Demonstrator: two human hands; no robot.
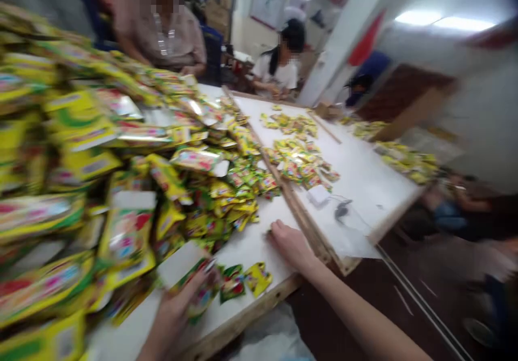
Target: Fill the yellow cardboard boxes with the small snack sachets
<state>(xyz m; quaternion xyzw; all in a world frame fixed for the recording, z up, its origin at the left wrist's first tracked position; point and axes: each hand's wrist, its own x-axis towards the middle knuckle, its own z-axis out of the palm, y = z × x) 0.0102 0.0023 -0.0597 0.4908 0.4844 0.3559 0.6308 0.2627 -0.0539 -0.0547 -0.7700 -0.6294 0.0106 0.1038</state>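
My left hand (176, 310) is closed around a small printed carton (202, 288), green and yellow, with its white flap (180, 264) standing open. Just right of that carton lie a green sachet (232, 284) and a yellow sachet (258, 278) on the white tabletop (265, 212). My right hand (289, 242) rests low over the tabletop near the wooden strip, its fingers curled together. Whatever its fingertips may pinch is too small and blurred to make out. A loose pile of small sachets (232, 204) lies beyond both hands.
A big heap of yellow printed cartons (129, 231) fills the left side. Past a wooden divider (283, 183) are more sachets (297, 158), a white box (319, 195) and a dark cabled object (342, 210). Other people (162, 37) sit around the tables.
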